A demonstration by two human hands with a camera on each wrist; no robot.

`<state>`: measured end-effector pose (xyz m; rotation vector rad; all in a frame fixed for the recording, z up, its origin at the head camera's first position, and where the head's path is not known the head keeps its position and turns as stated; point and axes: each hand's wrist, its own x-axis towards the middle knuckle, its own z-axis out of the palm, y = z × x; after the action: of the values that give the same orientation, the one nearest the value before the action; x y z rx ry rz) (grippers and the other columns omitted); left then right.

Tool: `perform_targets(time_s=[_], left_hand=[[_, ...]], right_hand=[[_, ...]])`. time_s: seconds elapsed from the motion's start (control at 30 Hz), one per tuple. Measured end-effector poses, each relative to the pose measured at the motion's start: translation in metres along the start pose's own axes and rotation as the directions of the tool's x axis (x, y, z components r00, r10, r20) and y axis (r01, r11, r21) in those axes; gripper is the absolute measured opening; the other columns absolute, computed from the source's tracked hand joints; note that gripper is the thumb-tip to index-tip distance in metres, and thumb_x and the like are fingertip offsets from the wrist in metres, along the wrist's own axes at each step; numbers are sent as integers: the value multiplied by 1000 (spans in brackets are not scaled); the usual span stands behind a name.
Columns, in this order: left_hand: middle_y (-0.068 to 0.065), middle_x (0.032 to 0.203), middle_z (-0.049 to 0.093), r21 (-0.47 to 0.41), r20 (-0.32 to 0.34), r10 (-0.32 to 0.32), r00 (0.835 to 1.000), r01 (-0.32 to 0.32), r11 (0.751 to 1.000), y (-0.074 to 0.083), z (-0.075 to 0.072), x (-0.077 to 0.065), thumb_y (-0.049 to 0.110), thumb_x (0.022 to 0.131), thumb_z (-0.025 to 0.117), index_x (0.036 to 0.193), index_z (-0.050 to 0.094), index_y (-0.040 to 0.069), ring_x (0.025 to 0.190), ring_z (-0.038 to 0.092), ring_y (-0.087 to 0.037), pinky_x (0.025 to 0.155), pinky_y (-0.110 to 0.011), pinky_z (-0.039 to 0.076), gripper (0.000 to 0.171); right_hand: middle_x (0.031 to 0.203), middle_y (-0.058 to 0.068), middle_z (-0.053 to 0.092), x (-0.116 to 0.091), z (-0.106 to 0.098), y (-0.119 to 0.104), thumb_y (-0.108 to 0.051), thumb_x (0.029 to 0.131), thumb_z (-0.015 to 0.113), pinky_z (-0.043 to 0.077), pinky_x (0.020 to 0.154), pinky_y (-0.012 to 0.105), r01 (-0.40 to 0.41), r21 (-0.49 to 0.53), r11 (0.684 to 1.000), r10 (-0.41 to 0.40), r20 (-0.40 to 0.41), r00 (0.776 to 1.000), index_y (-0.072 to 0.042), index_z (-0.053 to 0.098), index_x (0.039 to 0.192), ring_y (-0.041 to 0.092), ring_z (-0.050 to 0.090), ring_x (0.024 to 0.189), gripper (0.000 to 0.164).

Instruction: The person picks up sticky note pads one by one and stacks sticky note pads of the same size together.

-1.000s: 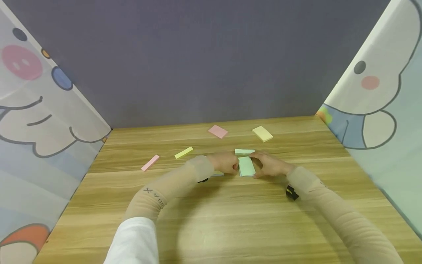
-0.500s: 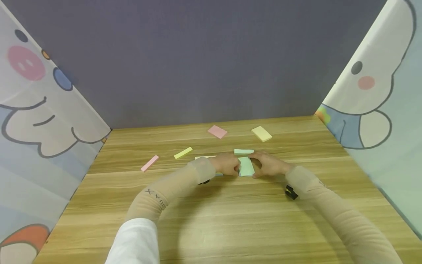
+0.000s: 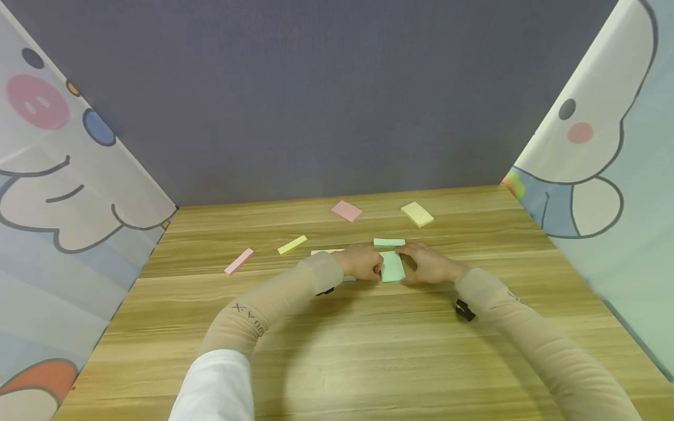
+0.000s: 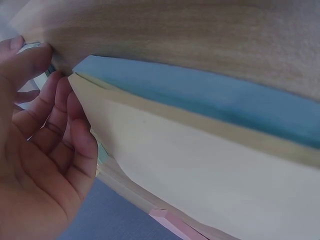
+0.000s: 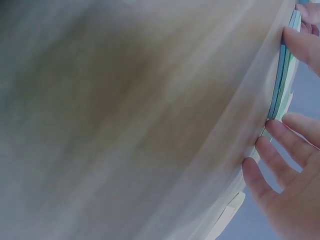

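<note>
A light green sticky note pad lies between the two hands near the middle of the table. Blue edges show below the green one in the right wrist view, so it tops a stack. My left hand has curled fingers at the stack's left side, thumb by its near corner. From the right, my right hand holds the stack, thumb at the near end and fingertips at the far end. Under my left wrist are a cream pad and a blue pad, partly covered in the head view.
A narrow green pad lies just beyond the stack. Farther back are a pink pad and a yellow pad. On the left lie narrow yellow and pink strips. A dark panel stands behind the table.
Both hands stay at the stack with barely any movement. A little more of the cream pad's far edge shows beside my left wrist. The head view has shifted slightly.
</note>
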<state>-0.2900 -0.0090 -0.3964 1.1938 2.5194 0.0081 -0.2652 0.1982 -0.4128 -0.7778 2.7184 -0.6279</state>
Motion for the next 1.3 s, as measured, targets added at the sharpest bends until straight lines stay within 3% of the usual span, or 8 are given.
perform_targets(time_s=[0.6, 0.93, 1.1, 1.3], left_hand=[[9, 78, 61, -8, 15, 4, 1000, -4, 1000, -3, 3, 6, 33, 84, 64, 85, 62, 16, 64, 53, -6, 59, -18, 44, 17], [5, 85, 62, 28, -13, -41, 999, 41, 999, -11, 0, 7, 22, 88, 58, 91, 64, 14, 68, 50, -7, 63, -20, 44, 11], [5, 81, 60, -12, -6, -58, 998, 58, 998, -12, -3, 6, 20, 89, 57, 90, 64, 14, 64, 48, -7, 61, -20, 42, 10], [5, 81, 57, -3, -25, -68, 997, 68, 998, -13, -2, 9, 21, 88, 56, 87, 63, 15, 67, 46, -9, 59, -20, 39, 9]], right_hand=[[139, 24, 37, -1, 1, -2, -35, 71, 77, 25, 103, 60, -15, 12, 1000, 15, -9, 1000, 0, 39, 135, 45, 27, 130, 82], [137, 26, 40, -1, -4, 4, -19, 73, 76, 27, 103, 59, 22, -2, 1000, -22, 4, 1000, 3, 39, 135, 47, 32, 127, 75], [136, 26, 40, -1, -4, 5, -19, 75, 74, 28, 103, 58, 20, -2, 1000, -20, 3, 1000, 2, 40, 135, 46, 33, 127, 72], [136, 24, 42, 0, -3, 5, -20, 76, 74, 29, 102, 58, 52, 7, 999, -52, -10, 999, 0, 40, 135, 44, 36, 126, 71]])
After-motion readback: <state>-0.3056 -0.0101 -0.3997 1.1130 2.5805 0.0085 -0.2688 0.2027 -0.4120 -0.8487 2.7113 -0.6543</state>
